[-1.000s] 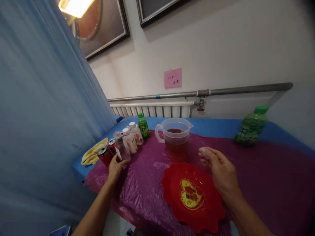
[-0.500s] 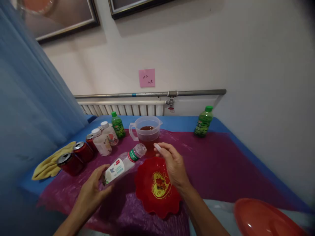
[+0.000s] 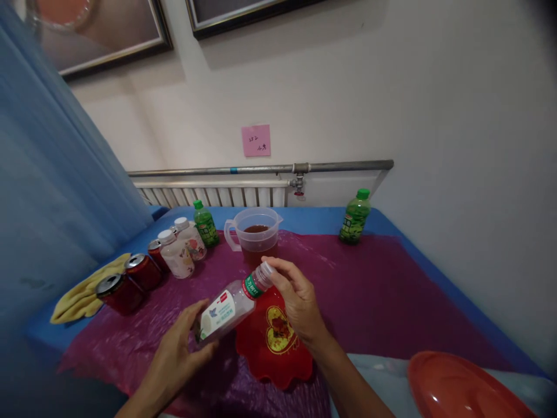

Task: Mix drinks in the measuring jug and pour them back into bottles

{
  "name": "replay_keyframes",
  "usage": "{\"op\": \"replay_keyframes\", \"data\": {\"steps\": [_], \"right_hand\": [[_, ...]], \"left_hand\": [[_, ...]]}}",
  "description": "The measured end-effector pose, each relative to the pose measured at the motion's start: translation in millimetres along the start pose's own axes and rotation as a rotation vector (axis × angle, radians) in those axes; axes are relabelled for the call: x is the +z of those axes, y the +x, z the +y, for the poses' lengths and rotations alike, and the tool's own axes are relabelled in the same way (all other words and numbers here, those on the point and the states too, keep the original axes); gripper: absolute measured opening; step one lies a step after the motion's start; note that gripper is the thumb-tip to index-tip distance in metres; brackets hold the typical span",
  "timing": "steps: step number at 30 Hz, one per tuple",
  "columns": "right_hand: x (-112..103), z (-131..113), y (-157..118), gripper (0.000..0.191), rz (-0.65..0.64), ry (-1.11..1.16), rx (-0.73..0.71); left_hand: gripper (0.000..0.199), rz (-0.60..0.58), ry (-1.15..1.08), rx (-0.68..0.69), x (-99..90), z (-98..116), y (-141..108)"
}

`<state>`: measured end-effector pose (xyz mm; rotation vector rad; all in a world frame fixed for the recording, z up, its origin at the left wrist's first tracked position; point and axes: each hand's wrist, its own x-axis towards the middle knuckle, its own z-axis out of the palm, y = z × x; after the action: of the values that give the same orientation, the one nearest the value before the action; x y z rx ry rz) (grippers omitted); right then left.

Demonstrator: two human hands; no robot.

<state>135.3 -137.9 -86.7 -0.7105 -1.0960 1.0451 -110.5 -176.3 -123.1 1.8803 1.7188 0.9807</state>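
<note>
My left hand (image 3: 180, 343) is wrapped round the base of a clear plastic bottle (image 3: 224, 313) with a white and green label. The bottle is tilted, its neck pointing up and to the right, and no drink shows inside it. At its mouth, my right hand (image 3: 298, 302) pinches a white bottle cap (image 3: 267, 269) between thumb and fingers. The cap meets the neck; whether it is threaded on I cannot tell. Below the bottle lies a red scalloped plate (image 3: 278, 368) with a gold heart pattern. Just behind stands a clear plastic jug (image 3: 260, 235) holding brown liquid.
On the left stand several red cans (image 3: 119, 293), two white-capped bottles (image 3: 176, 255), a green bottle (image 3: 205, 225) and a yellow cloth (image 3: 85, 290). Another green bottle (image 3: 354, 217) is at the back right. A red rounded object (image 3: 461, 383) lies at the front right. Purple plastic sheeting (image 3: 383, 290) covers the table.
The bottle has moved right and tipped a little more upright in my left hand. My right hand has brought the cap from beside the neck onto the bottle's mouth.
</note>
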Motion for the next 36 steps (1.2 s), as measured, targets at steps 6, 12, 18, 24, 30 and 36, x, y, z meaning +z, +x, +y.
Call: {"op": "replay_keyframes", "data": {"steps": [6,12,18,24,30,36], "right_hand": [[2.9,2.3,0.4,0.022,-0.016,-0.066,-0.051],[2.1,1.7,1.5,0.021,-0.085,-0.148,-0.118],[5.3,-2.5,-3.6,0.023,-0.198,-0.262,-0.237],[12.8,-4.2,-9.9,0.042,-0.324,-0.28,-0.247],[3.3,5.8,-1.6,0.041,-0.14,-0.16,-0.123],[3.7,3.9,1.7,0.031,-0.147,-0.248,-0.023]], "left_hand": [[0.063,-0.032,-0.037,0.071,2.9,10.9,-3.2],[0.062,-0.07,-0.099,0.06,-3.2,9.0,-4.7],[0.062,-0.065,-0.125,-0.02,-3.8,4.8,-8.5],[0.052,0.007,-0.128,0.019,3.8,0.3,-9.2],[0.063,0.237,-0.312,-0.171,-16.8,-26.2,7.8],[0.068,0.458,-0.343,-0.342,-46.2,-71.0,44.5]]}}
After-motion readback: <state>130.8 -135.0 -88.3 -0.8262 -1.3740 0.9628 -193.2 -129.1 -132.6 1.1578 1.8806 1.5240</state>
